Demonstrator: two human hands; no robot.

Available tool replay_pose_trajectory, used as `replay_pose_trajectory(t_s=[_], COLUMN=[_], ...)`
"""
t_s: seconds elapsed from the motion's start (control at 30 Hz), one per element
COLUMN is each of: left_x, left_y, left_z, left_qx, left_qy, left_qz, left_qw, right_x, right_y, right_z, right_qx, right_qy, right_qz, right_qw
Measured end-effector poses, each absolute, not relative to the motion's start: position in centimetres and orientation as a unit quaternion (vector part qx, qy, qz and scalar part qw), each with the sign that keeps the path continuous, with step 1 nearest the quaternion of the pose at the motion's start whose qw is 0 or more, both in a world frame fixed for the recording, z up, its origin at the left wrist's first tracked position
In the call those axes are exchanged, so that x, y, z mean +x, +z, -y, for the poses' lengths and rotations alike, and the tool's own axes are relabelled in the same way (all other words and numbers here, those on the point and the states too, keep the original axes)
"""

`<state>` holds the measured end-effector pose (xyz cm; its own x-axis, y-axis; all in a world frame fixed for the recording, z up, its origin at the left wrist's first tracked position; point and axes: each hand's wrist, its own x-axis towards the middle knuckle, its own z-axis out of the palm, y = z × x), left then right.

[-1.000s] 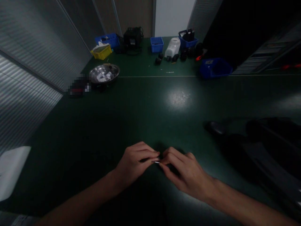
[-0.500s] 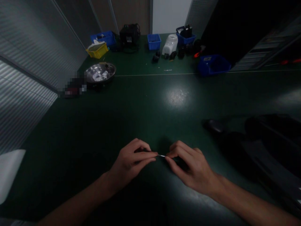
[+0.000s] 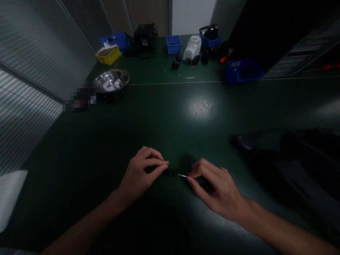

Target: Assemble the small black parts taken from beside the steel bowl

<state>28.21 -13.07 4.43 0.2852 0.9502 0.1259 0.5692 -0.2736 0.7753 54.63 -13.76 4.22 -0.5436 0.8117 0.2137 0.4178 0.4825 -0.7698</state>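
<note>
Between thumb and fingers, my right hand [image 3: 216, 186] pinches a thin, shiny metal piece [image 3: 182, 175] whose free end points left. My left hand [image 3: 142, 170] is a little to the left, its thumb and forefinger pressed together. Something tiny and thin may stick out at those fingertips, too small to name. A small dark thing [image 3: 170, 172] lies between the two hands, its shape hard to make out against the dark green table [image 3: 164, 124].
A steel bowl [image 3: 111, 81] with white scraps is at the back left, near a yellow bin [image 3: 108, 56]. Blue bins [image 3: 174, 45] and a white perforated housing [image 3: 192, 48] line the back. A dark mouse-like object [image 3: 243, 142] and a dark bag-like shape [image 3: 305, 166] sit at right.
My left hand has moved left and slightly up, away from the metal piece. My right hand has stayed nearly where it was, still pinching it.
</note>
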Motion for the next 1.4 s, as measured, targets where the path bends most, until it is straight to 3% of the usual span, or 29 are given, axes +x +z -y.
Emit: replay_pose_trajectory(t_s=[0.37,0.63,1.4], left_x=[28.6,28.5,29.4], left_y=[3.9,4.9,4.2], left_z=[12.6,13.7,14.7], left_qx=[0.737,0.855,0.84], left_qy=[0.298,0.265,0.243], left_qz=[-0.544,-0.385,-0.453], left_qw=[0.268,0.227,0.175], right_x=[55.0,55.4,54.7], right_y=[4.3,4.2,4.5], right_z=[13.7,13.9,13.8], right_qx=[-0.389,-0.402,-0.405], right_qy=[0.359,0.366,0.36], right_qz=[0.799,0.786,0.773], right_qw=[0.286,0.293,0.332])
